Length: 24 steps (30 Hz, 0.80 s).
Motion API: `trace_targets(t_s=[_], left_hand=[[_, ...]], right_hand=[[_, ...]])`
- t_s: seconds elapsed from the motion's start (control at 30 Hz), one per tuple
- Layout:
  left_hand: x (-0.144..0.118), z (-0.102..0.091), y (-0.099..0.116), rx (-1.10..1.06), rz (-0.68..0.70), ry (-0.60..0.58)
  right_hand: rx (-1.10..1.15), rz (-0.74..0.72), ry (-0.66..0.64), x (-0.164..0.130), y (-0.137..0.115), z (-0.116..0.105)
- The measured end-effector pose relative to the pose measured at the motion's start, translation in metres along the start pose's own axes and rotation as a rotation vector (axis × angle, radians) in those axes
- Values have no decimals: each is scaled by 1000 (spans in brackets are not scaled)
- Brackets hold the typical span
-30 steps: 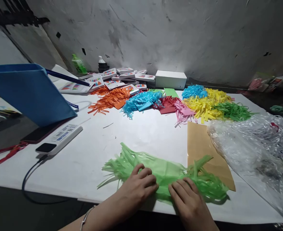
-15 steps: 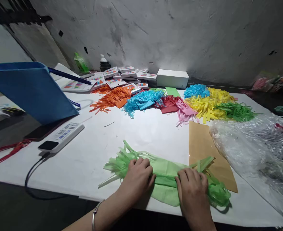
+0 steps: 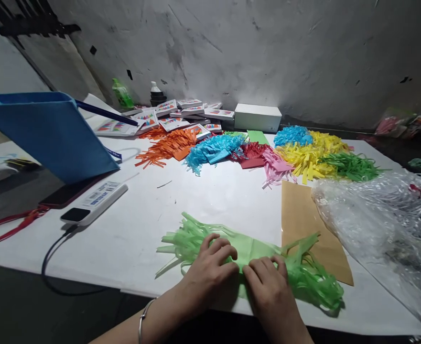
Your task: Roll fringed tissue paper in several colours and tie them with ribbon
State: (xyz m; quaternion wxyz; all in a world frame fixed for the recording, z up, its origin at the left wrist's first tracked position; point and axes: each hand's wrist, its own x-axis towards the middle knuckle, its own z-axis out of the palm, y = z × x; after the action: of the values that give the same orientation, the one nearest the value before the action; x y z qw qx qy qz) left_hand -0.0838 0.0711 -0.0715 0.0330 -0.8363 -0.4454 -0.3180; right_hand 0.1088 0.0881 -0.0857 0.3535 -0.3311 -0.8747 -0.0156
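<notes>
Left hand point(image 3: 210, 272): lies palm down on the green fringed paper point(image 3: 253, 260), fingers curled and pressing its middle, gripping nothing else.
Right hand point(image 3: 267, 286): rests just beside the left, fingertips bent onto the same paper, pinning it to the bench point(image 3: 131, 229).
Green fringed paper: at the near edge of the bench, about mid-width; plain in the middle, cut strips fanning out at both ends.
Brown sheet point(image 3: 303, 229): flat on the bench, its near part under the paper's right fringe.
Clear plastic bag point(image 3: 378, 224): crumpled at the right edge, overlapping the brown sheet's far corner.
Coloured fringe piles point(image 3: 267, 155): orange, blue, red, pink, yellow and green heaps in a row along the far edge.
White box point(image 3: 257, 117): behind the piles, by the wall.
Blue folder point(image 3: 48, 134): propped up at the left edge.
White power bank point(image 3: 95, 203): near the folder, with a dark cable running off the near edge.
</notes>
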Motion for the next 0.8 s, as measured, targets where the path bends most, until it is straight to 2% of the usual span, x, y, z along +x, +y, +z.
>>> trace_targets(t_s=[0.1, 0.2, 0.33, 0.43, 0.53, 0.6, 0.7, 0.8], left_hand=[[-1, -1, -4, -44, 24, -29], [-7, -2, -8, -69, 9, -78], [-12, -3, -6, -48, -97, -142], [-8, -2, -1, 64, -222, -193], [3, 0, 3, 155, -282, -315], [10, 1, 4, 175, -304, -380], [14, 1, 4, 182, -333, -411], [10, -1, 1, 143, -320, -356]], right_hand=[[-16, -57, -8, -6, 4, -1], [39, -54, 14, -17, 15, -10], [98, 36, 38, -25, 25, -19], [49, 134, 30, -26, 23, -18], [-60, 229, -4, -26, 18, -13], [-102, 256, 29, -23, 12, -10], [-41, 196, 90, -16, 4, -6], [5, 88, 26, -10, 1, -2]])
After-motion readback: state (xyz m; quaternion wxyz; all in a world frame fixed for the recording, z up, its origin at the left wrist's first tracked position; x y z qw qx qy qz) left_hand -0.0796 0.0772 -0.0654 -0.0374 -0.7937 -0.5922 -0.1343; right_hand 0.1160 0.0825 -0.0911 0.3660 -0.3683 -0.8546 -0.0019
